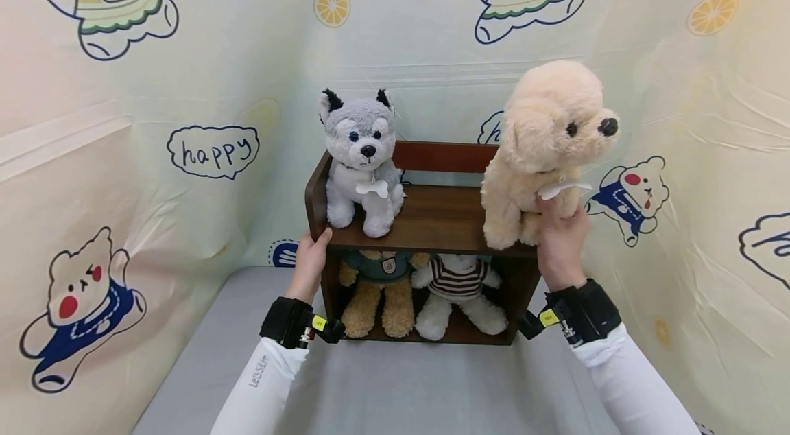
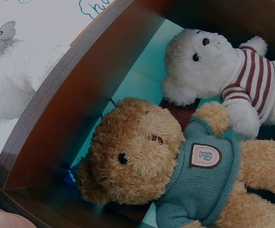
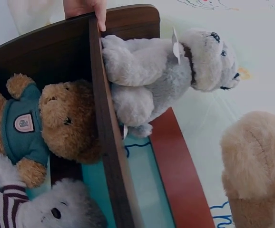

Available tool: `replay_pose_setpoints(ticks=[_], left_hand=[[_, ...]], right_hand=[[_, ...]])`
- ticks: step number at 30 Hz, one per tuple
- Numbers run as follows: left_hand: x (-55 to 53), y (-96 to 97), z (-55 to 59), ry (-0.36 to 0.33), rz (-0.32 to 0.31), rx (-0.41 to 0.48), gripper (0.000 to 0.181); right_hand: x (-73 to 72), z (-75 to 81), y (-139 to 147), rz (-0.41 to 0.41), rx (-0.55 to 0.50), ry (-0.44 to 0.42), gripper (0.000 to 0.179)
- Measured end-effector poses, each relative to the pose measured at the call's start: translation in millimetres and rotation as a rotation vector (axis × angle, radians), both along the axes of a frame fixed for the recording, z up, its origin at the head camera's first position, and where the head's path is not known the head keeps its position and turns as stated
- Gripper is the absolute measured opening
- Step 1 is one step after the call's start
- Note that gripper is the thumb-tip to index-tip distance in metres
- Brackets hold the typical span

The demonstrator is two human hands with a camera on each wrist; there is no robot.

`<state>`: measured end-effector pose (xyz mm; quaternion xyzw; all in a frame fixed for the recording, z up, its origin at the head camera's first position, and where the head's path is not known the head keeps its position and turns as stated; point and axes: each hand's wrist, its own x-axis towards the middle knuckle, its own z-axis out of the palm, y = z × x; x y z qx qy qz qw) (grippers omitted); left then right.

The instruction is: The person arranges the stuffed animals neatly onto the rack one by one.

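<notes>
My left hand (image 1: 310, 263) grips the left side of a dark brown two-tier wooden shelf (image 1: 441, 219), its thumb at the front edge. A grey plush husky (image 1: 364, 167) with a bone-shaped tag sits upright on the top board at the left. At the right end, a cream plush dog (image 1: 549, 119) faces right and overlaps the shelf's front edge. Low on its front, my right hand (image 1: 563, 243) holds it by the leg, some fingers hidden. In the right wrist view only the cream dog's fur (image 3: 254, 161) shows at the right, without that hand.
Below, a brown teddy bear (image 2: 128, 152) in a green sweater sits beside a white bear (image 2: 204, 61) in a striped shirt. The shelf stands on a grey-covered table (image 1: 420, 387). Printed cloth (image 1: 395, 23) hangs at the back and sides.
</notes>
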<state>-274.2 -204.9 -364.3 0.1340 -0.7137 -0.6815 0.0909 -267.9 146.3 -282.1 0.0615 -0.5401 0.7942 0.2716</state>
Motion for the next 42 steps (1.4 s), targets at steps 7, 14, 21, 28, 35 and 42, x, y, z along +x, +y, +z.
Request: replay_pose_setpoints(ticks=[7, 14, 21, 28, 35, 42], left_hand=[[-0.3, 0.4, -0.1, 0.009, -0.001, 0.008, 0.047], [0.7, 0.3, -0.5, 0.01, -0.008, 0.013, 0.047], [-0.1, -0.7, -1.1, -0.001, 0.002, 0.014, 0.048], [0.6, -1.0, -0.6, 0.005, -0.019, 0.019, 0.048], [0.5, -0.7, -1.0, 0.01, -0.019, 0.014, 0.047], [0.3, -0.4, -1.2, 0.014, -0.016, 0.014, 0.047]], right_hand=[[-7.5, -8.0, -5.6, 0.038, 0.02, 0.013, 0.041], [-14.2, -15.5, -10.2, 0.021, 0.055, -0.068, 0.046], [-21.8, -24.7, -16.8, -0.017, 0.083, -0.08, 0.043], [-30.4, -34.3, -24.8, -0.024, 0.07, -0.071, 0.035], [-37.7, -40.5, -31.2, -0.007, 0.068, -0.067, 0.036], [-44.0, -48.1, -32.2, 0.022, 0.096, -0.097, 0.041]])
